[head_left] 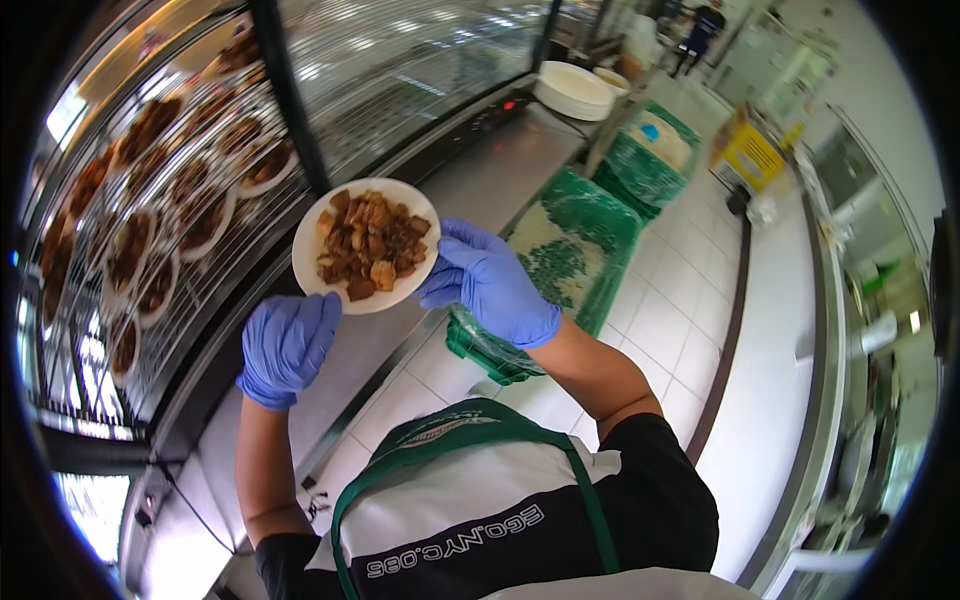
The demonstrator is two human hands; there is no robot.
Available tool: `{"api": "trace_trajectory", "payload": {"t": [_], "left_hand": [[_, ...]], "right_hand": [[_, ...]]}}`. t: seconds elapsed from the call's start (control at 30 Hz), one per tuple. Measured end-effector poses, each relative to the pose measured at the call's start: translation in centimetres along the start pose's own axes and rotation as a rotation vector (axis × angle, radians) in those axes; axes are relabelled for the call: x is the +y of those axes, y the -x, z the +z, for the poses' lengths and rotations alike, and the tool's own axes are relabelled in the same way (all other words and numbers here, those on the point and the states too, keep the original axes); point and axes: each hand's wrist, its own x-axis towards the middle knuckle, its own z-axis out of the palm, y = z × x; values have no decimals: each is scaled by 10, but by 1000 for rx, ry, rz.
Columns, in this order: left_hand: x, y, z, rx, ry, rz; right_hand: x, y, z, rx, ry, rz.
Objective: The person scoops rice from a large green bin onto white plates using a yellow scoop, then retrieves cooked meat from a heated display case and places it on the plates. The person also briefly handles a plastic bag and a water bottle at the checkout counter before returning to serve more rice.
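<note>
A round white plate [316, 284] carries a pile of browned, glossy chunks of food [372, 245], possibly meat or potato. My right hand [492, 282], in a blue-purple glove, grips the plate's right rim, its thumb and fingers pressed together there. At the lower left rim is my left hand [287, 348], gloved the same way, with its fingers curled in against the edge; its fingertips are partly hidden. The plate is held above a steel counter [420, 190], in front of a display case [320, 150] with wire shelves.
Several plates of cooked food [205, 220] sit on the wire rack at left. Green crates [618, 236] lined with plastic stand on the tiled floor at right. White plates [575, 88] are stacked at the counter's far end. A person [704, 32] stands far back.
</note>
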Motion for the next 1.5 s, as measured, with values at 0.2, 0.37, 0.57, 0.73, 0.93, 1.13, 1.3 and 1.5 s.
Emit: {"api": "trace_trajectory", "payload": {"t": [0.2, 0.37, 0.57, 0.73, 0.93, 1.13, 1.3, 1.5], "left_hand": [[2, -8, 42, 13, 97, 108], [-4, -39, 75, 113, 108, 180], [-23, -74, 103, 197, 20, 38], [-94, -98, 92, -246, -512, -285], [-130, -93, 88, -222, -600, -128], [-139, -66, 77, -253, -687, 18], [-147, -60, 73, -285, -675, 84], [-164, -36, 76, -343, -706, 118]], "right_hand": [[-10, 23, -20, 232, 102, -100], [-18, 28, -46, 410, 59, -182], [-75, 15, -107, 611, 80, -367], [-164, -10, -184, 709, 141, -538], [-266, -76, -271, 750, 168, -674], [-332, -173, -346, 767, 60, -770], [-356, -243, -378, 738, -60, -767], [-375, -287, -408, 815, -51, -751]]}}
